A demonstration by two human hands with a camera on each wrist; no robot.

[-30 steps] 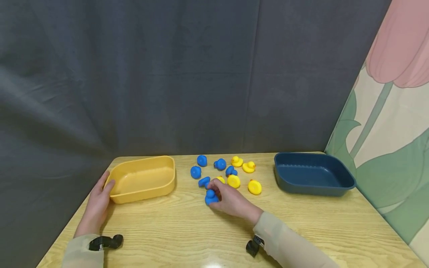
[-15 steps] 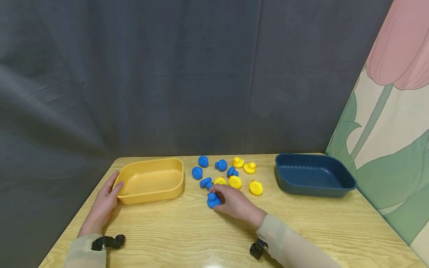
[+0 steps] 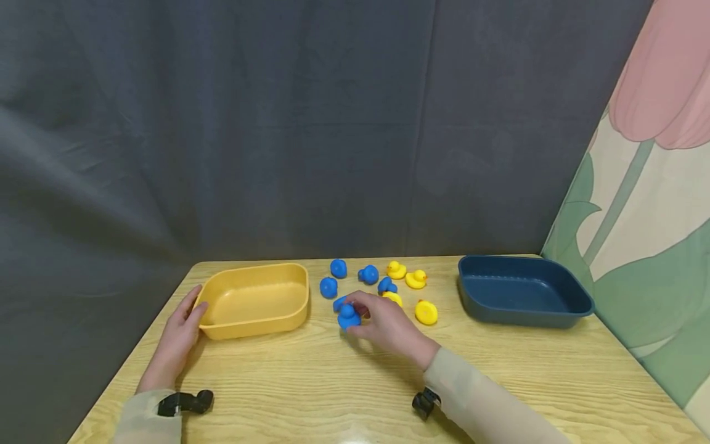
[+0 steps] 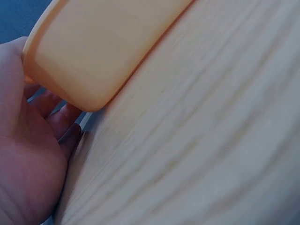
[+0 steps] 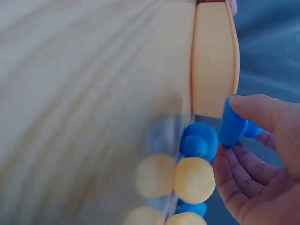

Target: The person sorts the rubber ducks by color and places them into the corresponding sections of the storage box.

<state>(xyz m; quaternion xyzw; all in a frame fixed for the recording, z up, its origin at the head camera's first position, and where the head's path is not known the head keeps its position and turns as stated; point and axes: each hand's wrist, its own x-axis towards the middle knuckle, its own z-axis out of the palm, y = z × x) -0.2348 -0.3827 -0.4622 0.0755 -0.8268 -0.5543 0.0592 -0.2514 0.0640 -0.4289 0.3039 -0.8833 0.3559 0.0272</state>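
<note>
In the head view my right hand (image 3: 383, 320) pinches a blue rubber duck (image 3: 347, 316) between thumb and fingers. The right wrist view shows this duck (image 5: 232, 124) raised off the tabletop, its flat base towards the camera side. Behind it another blue duck (image 3: 339, 303) is partly covered. My left hand (image 3: 182, 325) grips the left end of a yellow plastic tub (image 3: 255, 325), thumb at the rim and fingers along the outside. The left wrist view shows the fingers (image 4: 61, 117) reaching round the tub's corner (image 4: 89, 89).
Several blue ducks (image 3: 329, 288) and yellow ducks (image 3: 426, 312) lie scattered mid-table, some tipped over. A dark blue tub (image 3: 524, 314) stands at the right. A grey curtain (image 3: 355, 123) hangs behind the wooden table (image 3: 288, 382), and a floral cloth (image 3: 654, 246) hangs at the right.
The yellow tub has slid right with my left hand, closer to the ducks. My right hand has lifted its blue duck and moved slightly left and away from me.
</note>
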